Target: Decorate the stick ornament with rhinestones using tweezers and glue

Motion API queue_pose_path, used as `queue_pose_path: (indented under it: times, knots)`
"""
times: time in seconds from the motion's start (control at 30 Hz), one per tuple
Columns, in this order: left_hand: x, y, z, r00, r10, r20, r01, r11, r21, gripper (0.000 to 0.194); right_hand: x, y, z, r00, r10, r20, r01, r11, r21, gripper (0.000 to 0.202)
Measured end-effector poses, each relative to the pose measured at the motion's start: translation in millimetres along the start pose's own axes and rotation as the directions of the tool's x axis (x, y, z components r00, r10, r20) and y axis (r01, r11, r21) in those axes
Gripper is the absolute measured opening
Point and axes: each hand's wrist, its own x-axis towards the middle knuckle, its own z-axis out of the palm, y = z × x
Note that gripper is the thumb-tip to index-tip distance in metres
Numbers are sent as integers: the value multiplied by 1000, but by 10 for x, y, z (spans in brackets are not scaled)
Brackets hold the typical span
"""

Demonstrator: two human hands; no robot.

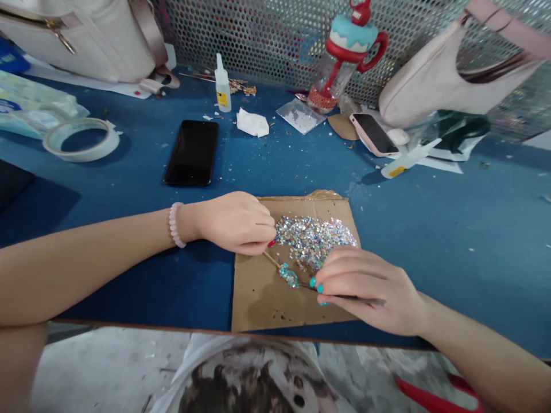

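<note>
My left hand [236,223] is closed around a thin wooden stick [271,260], most of which the fingers hide. At the stick's end sits a small lump covered in turquoise and silvery bits [288,276]. Pinched in my right hand [370,287] are slim dark tweezers [306,286], whose tip reaches the lump's right side; whether it grips a bit I cannot tell. Below both hands lies a piece of brown cardboard [258,304]. A spread of shiny sequins or rhinestones [316,235] covers its upper part, between my hands.
Beyond the cardboard on the blue table [275,166] lie a black phone [192,153], a crumpled white tissue [252,123] and a small bag [301,116]. One glue bottle [222,89] stands; another glue bottle [408,160] leans at right. A tape roll [81,150] lies left.
</note>
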Motion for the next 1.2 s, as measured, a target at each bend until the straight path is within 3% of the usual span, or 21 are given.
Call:
queue_pose_path:
  times: [1.2]
  knots:
    - [3,-8,-3,1000,0,20,0,1000,8,30,14,-25,-1,1000,-5,6,5,1000,-21,3]
